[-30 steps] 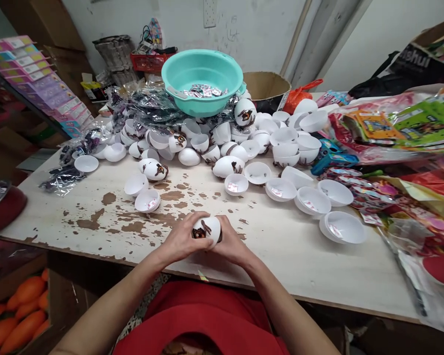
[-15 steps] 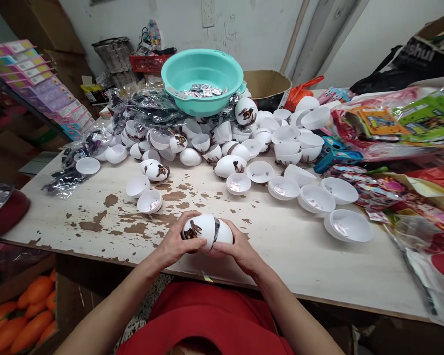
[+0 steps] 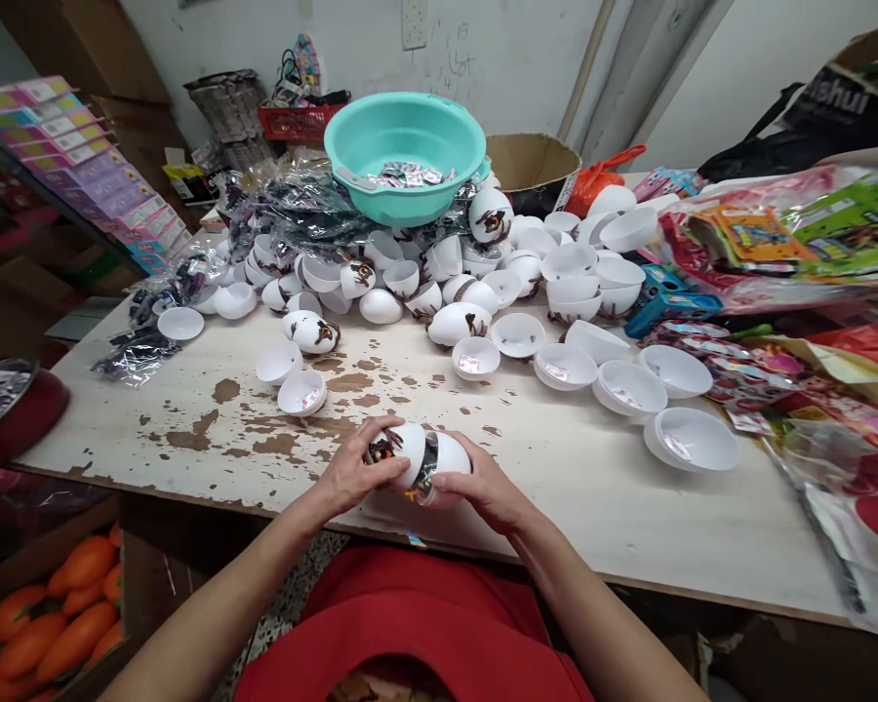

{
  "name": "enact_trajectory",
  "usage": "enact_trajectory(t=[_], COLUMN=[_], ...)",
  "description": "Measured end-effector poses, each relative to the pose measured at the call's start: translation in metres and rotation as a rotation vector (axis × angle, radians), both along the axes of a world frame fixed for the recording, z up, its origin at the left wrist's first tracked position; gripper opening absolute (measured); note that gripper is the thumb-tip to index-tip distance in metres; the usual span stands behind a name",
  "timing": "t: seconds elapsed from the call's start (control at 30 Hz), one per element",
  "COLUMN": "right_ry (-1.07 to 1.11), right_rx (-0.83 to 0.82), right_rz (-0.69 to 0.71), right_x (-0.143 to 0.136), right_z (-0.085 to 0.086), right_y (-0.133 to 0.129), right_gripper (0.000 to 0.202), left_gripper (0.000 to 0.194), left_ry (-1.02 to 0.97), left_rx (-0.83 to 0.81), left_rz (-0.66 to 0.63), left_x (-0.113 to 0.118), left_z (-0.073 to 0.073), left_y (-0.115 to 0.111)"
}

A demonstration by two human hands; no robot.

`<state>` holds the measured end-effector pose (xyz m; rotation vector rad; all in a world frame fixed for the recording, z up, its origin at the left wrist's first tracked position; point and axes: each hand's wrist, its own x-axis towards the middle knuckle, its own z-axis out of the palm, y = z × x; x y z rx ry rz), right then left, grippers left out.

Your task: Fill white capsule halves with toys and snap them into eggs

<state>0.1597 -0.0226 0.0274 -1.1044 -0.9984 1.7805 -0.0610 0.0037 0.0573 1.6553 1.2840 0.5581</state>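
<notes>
Near the table's front edge I hold a white plastic egg in two halves, one per hand. My left hand [image 3: 362,466] is wrapped round the printed egg half [image 3: 408,448], which bears a brown and orange picture. My right hand [image 3: 487,483] grips the plain white egg half [image 3: 450,456]. Between the halves, in the gap, shows a dark shiny plastic packet [image 3: 428,466] with a bit of yellow below. Two small white half shells [image 3: 302,393] lie beyond my left hand, the nearer with a small paper packet inside.
Many white egg shells and whole eggs [image 3: 380,306] are heaped across the table's back. Behind them a turquoise basin [image 3: 406,205] holds small packets. Bagged goods crowd the right side; a red bowl [image 3: 40,414] stands left, and orange items [image 3: 69,634] fill a box below.
The two egg halves have come further apart, so more of the dark packet shows between them. My right hand has shifted slightly to the right.
</notes>
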Motion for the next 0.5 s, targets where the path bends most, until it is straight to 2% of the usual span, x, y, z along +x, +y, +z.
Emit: enact_trajectory(t=[0.17, 0.3, 0.4, 0.5], right_ry=[0.155, 0.115, 0.294, 0.488], right_rx=[-0.062, -0.098, -0.177, -0.247], right_rz=[-0.122, -0.059, -0.037, -0.127], right_x=[-0.007, -0.011, -0.014, -0.018], right_z=[-0.008, -0.011, -0.011, -0.012], right_y=[-0.004, -0.007, -0.012, -0.017], right_gripper=[0.066, 0.07, 0.071, 0.065], left_gripper=[0.061, 0.064, 0.059, 0.053], left_ry=[-0.261, -0.41, -0.428, -0.277], left_rx=[-0.325, -0.442, -0.386, -0.175], left_rz=[0.207, 0.338, 0.306, 0.185], left_x=[0.01, 0.016, 0.017, 0.016], left_z=[-0.001, -0.004, -0.005, -0.002], left_y=[-0.02, -0.023, -0.018, -0.013])
